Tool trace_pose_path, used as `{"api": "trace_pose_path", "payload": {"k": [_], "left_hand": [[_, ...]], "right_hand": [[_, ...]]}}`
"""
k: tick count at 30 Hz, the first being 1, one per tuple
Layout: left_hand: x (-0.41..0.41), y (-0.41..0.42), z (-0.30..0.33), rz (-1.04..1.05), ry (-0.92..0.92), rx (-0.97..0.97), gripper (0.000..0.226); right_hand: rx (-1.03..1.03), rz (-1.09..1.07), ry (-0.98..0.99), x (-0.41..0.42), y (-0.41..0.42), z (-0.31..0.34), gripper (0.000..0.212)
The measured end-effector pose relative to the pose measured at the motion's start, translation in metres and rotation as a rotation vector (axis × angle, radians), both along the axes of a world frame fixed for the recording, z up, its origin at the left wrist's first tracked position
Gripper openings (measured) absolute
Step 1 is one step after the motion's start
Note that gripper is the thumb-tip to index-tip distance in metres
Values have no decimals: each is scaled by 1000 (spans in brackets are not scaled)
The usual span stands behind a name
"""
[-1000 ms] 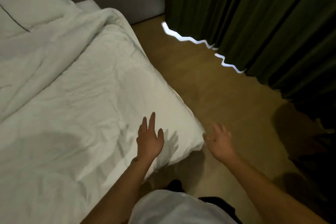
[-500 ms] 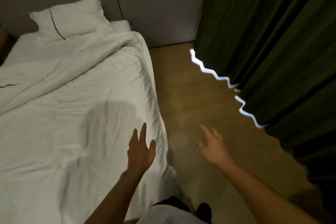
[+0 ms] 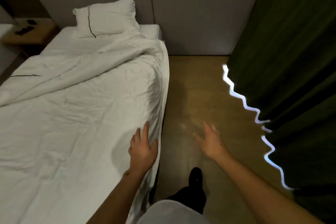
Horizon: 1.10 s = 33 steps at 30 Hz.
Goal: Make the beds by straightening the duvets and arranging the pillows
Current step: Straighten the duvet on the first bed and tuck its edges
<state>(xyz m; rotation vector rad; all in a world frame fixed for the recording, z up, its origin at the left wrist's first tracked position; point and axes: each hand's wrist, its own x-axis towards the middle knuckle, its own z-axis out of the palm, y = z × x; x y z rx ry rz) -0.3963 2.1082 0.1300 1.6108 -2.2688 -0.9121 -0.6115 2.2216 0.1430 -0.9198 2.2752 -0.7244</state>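
Observation:
A white duvet point(image 3: 76, 114) covers the bed, wrinkled and bunched into a diagonal fold near the head. One white pillow point(image 3: 107, 18) with a thin dark stripe leans against the padded headboard point(image 3: 196, 14). My left hand point(image 3: 143, 148) hovers, fingers spread, over the duvet's right edge where it drapes down the bed's side; whether it touches the cloth I cannot tell. My right hand point(image 3: 211, 140) is open above the wooden floor, to the right of the bed, holding nothing.
A strip of wooden floor point(image 3: 198, 85) runs between the bed and dark green curtains point(image 3: 291, 60), with bright light showing under their hem. A wooden nightstand point(image 3: 29, 32) with small dark objects stands at the far left. My dark-clad foot point(image 3: 195, 178) is on the floor.
The view has swung along the bed's right side toward the headboard, bringing the pillow and nightstand into sight. Both hands stay open, the left still over the duvet's edge.

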Motion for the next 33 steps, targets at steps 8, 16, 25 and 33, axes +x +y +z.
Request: {"api": "trace_pose_path", "payload": {"k": [8,16,25,33], "left_hand": [[-145,-89,9,100,51,9,67],[-254,-165,-3,333,61,58,68],[-386,-258,4,601,182,98,67],[-431,-366,-1,744,137,39,67]], "right_hand": [[77,159,-18,-143,-99,-14,67],[57,337,-57,-262,-237,-28,66],[54,552,-55,-409,-392,-9,64],[76,731,-101,-443,-539,-20,56]]}}
